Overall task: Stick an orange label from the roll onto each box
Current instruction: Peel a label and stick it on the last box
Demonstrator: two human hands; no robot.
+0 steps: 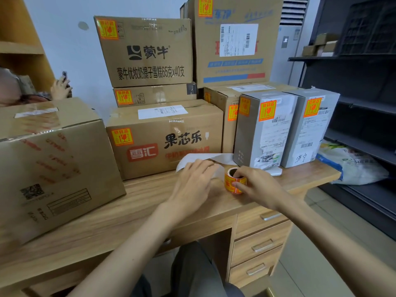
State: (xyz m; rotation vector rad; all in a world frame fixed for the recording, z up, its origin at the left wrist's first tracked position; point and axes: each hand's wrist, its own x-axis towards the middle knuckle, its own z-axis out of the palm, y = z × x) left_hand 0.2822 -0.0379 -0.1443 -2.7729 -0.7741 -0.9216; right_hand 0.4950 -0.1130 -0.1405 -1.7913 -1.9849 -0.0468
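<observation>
A small roll of orange labels (232, 183) stands on the wooden desk (128, 202) in front of the boxes. My right hand (259, 187) grips the roll, one finger in its core and the thumb on its side. My left hand (192, 185) lies palm down beside the roll on the white backing strip (205, 158) that trails from it; its fingertips are hidden. Several cardboard boxes, among them a stacked brown one (145, 52) and a long low one (169, 138), and two grey boxes (263, 129) carry orange labels. The big box at left (55, 163) shows no label on its visible faces.
Dark metal shelving (360, 86) stands at the right with a plastic bag (351, 166) on a low shelf. Drawers (259, 245) sit under the desk's right side. Another person's hand (61, 86) holding a phone shows at far left behind the big box.
</observation>
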